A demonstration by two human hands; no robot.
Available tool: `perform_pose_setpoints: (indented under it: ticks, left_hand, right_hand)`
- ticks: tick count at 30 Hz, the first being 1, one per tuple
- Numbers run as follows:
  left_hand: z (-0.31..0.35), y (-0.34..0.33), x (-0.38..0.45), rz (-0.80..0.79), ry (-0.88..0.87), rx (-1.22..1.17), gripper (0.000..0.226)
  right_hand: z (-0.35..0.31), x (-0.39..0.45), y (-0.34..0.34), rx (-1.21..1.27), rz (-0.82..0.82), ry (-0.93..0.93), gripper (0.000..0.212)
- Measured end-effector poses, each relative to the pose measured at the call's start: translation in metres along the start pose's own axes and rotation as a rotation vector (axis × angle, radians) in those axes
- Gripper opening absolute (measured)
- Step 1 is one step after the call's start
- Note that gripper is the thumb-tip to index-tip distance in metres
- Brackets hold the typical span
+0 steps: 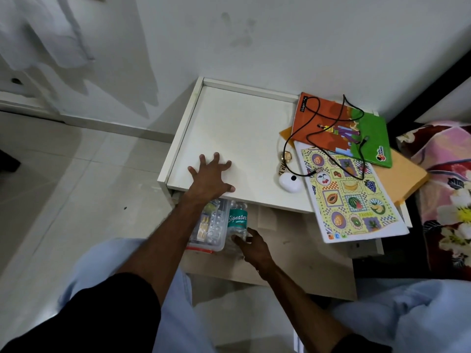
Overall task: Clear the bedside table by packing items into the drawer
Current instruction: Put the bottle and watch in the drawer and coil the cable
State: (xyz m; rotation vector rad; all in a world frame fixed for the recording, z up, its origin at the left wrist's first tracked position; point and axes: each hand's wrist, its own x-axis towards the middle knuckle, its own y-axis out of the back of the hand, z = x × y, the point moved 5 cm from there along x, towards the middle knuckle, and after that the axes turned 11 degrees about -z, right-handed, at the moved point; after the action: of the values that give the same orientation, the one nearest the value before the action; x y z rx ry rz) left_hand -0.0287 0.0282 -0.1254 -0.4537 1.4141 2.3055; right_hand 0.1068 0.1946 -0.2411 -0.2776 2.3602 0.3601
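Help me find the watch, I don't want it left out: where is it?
The watch lies on the table top, right of centre in the head view, just above the white earbud case and left of the fruit-pattern book.

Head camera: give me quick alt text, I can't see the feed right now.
The right hand grips a water bottle lying in the open drawer beside a clear box of pills. The left hand presses flat on the bedside table, where books, a cable, a watch and an earbud case remain.

One water bottle (237, 222) and one pill box (211, 225) at six o'clock; two books (351, 192), one watch (285, 161), one cable (328, 128), one earbud case (290, 180) at three o'clock.
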Motion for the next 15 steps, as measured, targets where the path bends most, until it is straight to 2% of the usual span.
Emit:
perform_pose_setpoints:
  ticks: [7, 11, 15]
  left_hand:
    - [0.001, 0.0, 0.0, 0.005, 0.013, 0.008, 0.083]
    - [0.001, 0.001, 0.0, 0.007, 0.013, -0.006, 0.083]
    - [0.002, 0.001, -0.001, 0.008, 0.013, -0.029, 0.083]
  right_hand:
    - [0.006, 0.004, 0.003, 0.031, 0.017, 0.007, 0.062]
    - [0.009, 0.006, 0.005, 0.053, 0.069, -0.013, 0.073]
    - [0.013, 0.009, 0.004, 0.059, 0.113, 0.012, 0.071]
